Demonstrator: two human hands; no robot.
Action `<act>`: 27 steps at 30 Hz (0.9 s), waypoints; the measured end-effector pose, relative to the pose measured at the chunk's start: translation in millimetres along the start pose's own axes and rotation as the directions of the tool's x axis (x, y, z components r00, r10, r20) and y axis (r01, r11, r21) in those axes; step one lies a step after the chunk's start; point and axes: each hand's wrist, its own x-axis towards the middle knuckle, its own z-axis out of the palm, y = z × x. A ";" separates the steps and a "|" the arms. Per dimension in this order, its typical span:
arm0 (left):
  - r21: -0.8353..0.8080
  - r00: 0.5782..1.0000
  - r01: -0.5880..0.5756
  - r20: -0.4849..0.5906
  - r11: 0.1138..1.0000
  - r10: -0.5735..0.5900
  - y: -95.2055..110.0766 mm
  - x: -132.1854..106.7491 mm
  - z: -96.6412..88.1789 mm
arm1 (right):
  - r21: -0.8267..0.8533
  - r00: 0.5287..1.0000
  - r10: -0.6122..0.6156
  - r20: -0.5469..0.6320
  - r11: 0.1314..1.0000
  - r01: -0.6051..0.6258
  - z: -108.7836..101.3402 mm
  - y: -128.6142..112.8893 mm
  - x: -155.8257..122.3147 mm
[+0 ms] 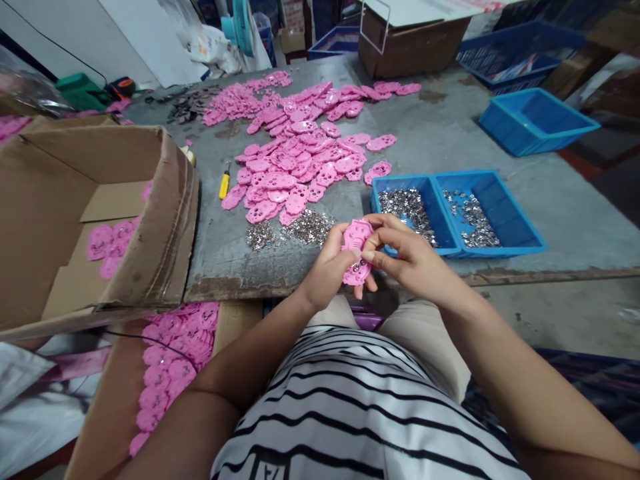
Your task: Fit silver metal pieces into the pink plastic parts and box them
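Note:
Above my lap, at the table's front edge, my left hand (327, 270) grips a pink plastic part (357, 235) between thumb and fingers. The part is flat and oblong, with small metal bits showing near its lower end. My right hand (400, 250) is closed at the part's right side, its thumb and fingertips pressed against it. Whether a small metal piece sits between those fingertips cannot be made out. Small shiny metal pieces (313, 228) lie loose on the table just beyond my left hand. More fill a blue divided bin (523, 233) beside my right hand.
Many pink parts (300, 160) are heaped mid-table. A yellow-handled screwdriver (225, 185) lies left of them. An open cardboard box (175, 200) stands at the left, above another box holding pink parts (173, 367). Another blue bin (540, 120) stands back right, with a brown box (410, 50) behind.

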 end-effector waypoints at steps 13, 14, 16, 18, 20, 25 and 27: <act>0.127 0.994 0.019 -0.112 0.992 -0.005 5.5 -3.0 4.3 | 0.073 0.993 0.022 -0.119 0.997 -0.014 8.8 0.3 -5.7; 0.135 0.992 0.012 -0.124 0.991 0.005 5.4 -3.0 4.4 | 0.077 0.991 0.020 -0.133 0.997 -0.009 9.7 -0.9 -5.9; 0.156 0.989 -0.004 -0.142 0.988 0.026 5.3 -2.9 4.6 | 0.101 0.984 0.024 -0.177 0.995 -0.006 11.5 -3.6 -6.1; 0.172 0.987 -0.023 -0.154 0.985 0.050 5.7 -2.7 4.4 | 0.135 0.967 0.050 -0.252 0.991 -0.017 13.3 -5.0 -5.7; 0.170 0.985 -0.035 -0.161 0.985 0.063 6.3 -2.6 3.9 | 0.162 0.936 0.078 -0.344 0.986 -0.023 15.3 -3.7 -4.6; 0.154 0.977 -0.001 -0.212 0.988 0.034 4.5 -7.5 0.4 | 0.241 0.898 0.125 -0.422 0.970 -0.022 24.8 9.4 -2.5; 0.135 0.977 -0.005 -0.210 0.991 0.033 2.0 -12.0 -5.8 | 0.276 0.902 0.164 -0.399 0.960 -0.053 31.1 16.4 -0.8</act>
